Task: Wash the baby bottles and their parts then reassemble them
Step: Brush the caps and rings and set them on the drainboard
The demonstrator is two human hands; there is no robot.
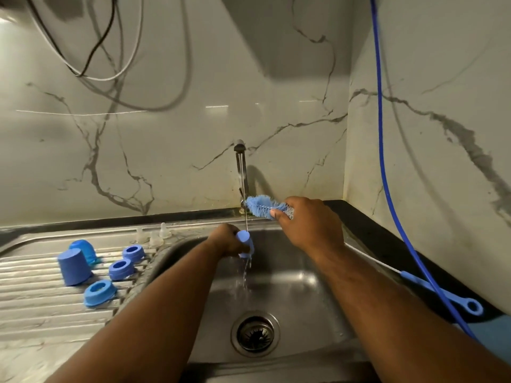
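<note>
Left hand (226, 241) curled round blue cap (245, 243), over sink (290, 286), under thin stream from tap (240, 167) at 12 o'clock. Right hand (309, 225) grips bottle brush (258, 206) at bristle base, 1 o'clock of cap. Drainboard (33, 305) at 9 o'clock: two spare caps (73, 268), three rings (120, 269), three clear teats (154, 237).

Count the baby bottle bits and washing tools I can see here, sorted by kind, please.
Blue caps: 3, two on the draining board, one in the left hand
Blue rings: 3
Clear teats: 3
Bottle brush: 1, in the right hand
Total: 10
</note>
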